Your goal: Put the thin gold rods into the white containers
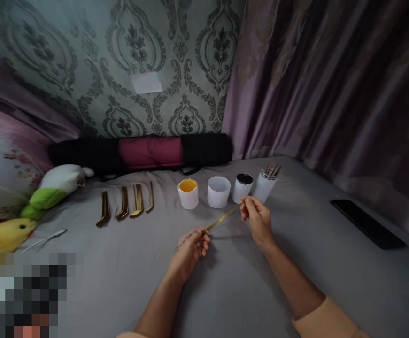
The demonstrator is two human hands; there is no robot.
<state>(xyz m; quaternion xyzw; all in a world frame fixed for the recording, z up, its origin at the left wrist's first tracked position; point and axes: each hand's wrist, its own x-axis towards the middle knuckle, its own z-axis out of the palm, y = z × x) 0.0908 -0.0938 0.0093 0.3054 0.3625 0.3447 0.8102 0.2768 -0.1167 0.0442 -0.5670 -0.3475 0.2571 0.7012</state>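
Observation:
A thin, shiny gold strip [223, 218] is stretched on a slant between my two hands, above the grey sheet. My left hand [193, 244] pinches its lower end between thumb and fingers. At the upper end, my right hand [257, 217] is closed on the strip with thumb and forefinger. Just beyond my hands stand a white cup with orange-yellow inside [189, 197], a wider white cup [219, 193], a white cup with a black top [243, 190] and a white holder [265, 185] with several thin brown sticks standing up in it.
Bundles of bent gold strips [121, 204] lie in a row at the left, with one single strip [150, 197]. Plush toys [54, 188] and a white cable [45, 239] are further left. A black and maroon roll [150, 152] lies along the wall; a black phone [368, 224] lies at right.

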